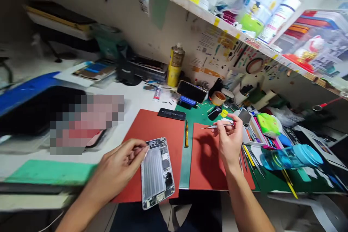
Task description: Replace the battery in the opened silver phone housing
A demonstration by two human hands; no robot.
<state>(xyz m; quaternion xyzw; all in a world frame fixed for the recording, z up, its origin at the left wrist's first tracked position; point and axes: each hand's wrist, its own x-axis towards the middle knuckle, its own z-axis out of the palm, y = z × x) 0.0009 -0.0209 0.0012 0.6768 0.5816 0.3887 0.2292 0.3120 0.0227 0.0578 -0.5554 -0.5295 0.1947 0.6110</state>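
Note:
An opened phone body (pixel 154 170) lies tilted over the front edge of the left red mat, its silver battery bay and circuit parts exposed. My left hand (pixel 125 163) is closed, thumb and fingers pinching its upper left edge. My right hand (pixel 230 139), raised above the right red mat, grips a slim pointed metal tool (pixel 210 127) with its tip toward the left; its exact kind is unclear. Between the mats lies a gold screwdriver (pixel 186 136). A flat black phone battery (pixel 172 114) rests at the back of the left mat.
A phone (pixel 191 91) leans on a blue stand behind the mats, near a yellow can (pixel 175 66). On the right are a tool box (pixel 252 130), loose tools and a blue bottle (pixel 292 156). A loaded shelf (pixel 228 27) overhangs the bench. Dark devices (pixel 40 108) cover the left side.

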